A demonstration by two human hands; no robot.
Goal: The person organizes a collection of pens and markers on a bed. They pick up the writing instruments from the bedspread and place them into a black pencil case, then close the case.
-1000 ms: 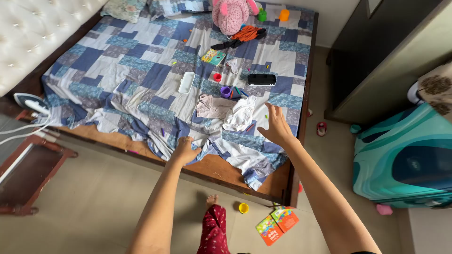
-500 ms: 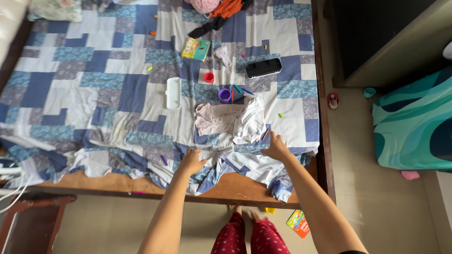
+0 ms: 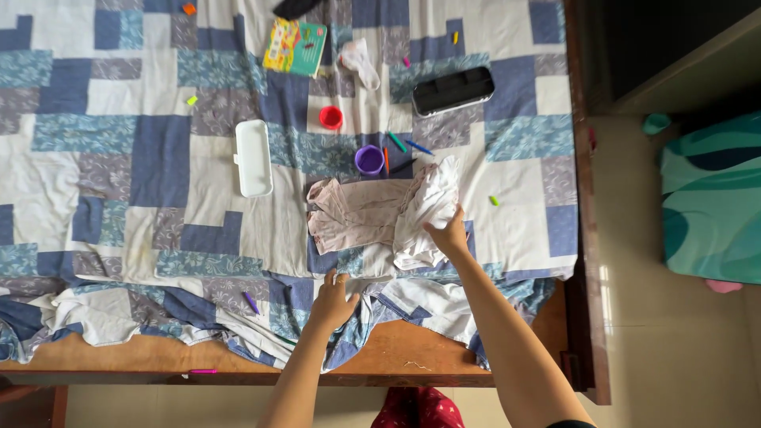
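Sheet (image 3: 238, 317) lay rumpled at the bed's near edge, left hand (image 3: 333, 301) flat on it, fingers spread. Beyond, right hand (image 3: 449, 235) closed on the white cloth (image 3: 428, 208) beside a pink one (image 3: 357, 212); lifting clear likely followed.

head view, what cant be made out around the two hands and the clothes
- Right hand: fingertips are sunk in the white garment, so the grip is unclear.
- Left hand: palm faces down on the patchwork sheet, underside hidden.
- Black cloth: cut off by the top edge.
- Bed frame: the left end runs out of frame.
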